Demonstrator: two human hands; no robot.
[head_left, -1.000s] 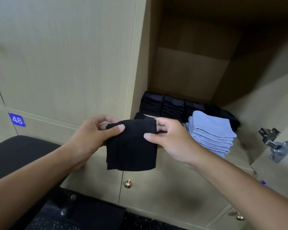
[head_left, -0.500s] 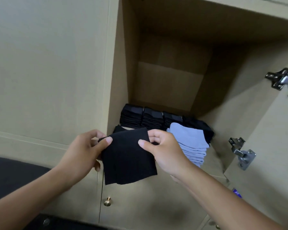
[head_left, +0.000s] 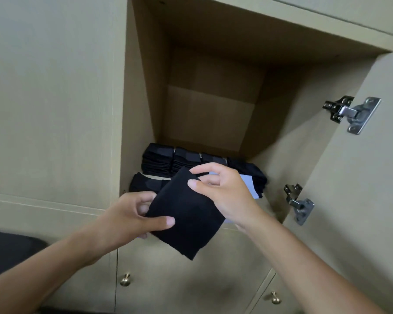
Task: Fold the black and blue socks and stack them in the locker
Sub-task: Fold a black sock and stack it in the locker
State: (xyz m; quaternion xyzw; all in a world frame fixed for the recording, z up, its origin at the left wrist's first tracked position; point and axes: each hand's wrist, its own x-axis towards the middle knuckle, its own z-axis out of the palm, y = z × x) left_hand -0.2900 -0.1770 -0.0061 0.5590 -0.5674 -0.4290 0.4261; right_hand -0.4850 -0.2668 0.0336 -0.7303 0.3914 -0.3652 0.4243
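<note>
A folded black sock [head_left: 186, 217] is held in the air just in front of the open locker [head_left: 213, 105], turned like a diamond, its long axis slanting from the upper corner near the locker's floor edge down to the lower corner over the closed doors below. Behind it on the locker floor sit rows of folded black socks [head_left: 159, 158] along the back, a low black pile [head_left: 143, 183] at the front left, and a stack of blue socks [head_left: 247, 184] at the front right, largely hidden by the right hand and the held sock. The left hand [head_left: 127, 216] pinches the sock's left edge, thumb on top and fingers curled beneath. The right hand [head_left: 222, 191] pinches the upper corner between thumb and fingers, a closed grip on the cloth. The locker door [head_left: 361, 189] stands open at the right with two metal hinges [head_left: 349, 113]. Brass knobs [head_left: 124, 279] mark the lower doors, and a dark cushion [head_left: 7, 250] lies at the far left.
</note>
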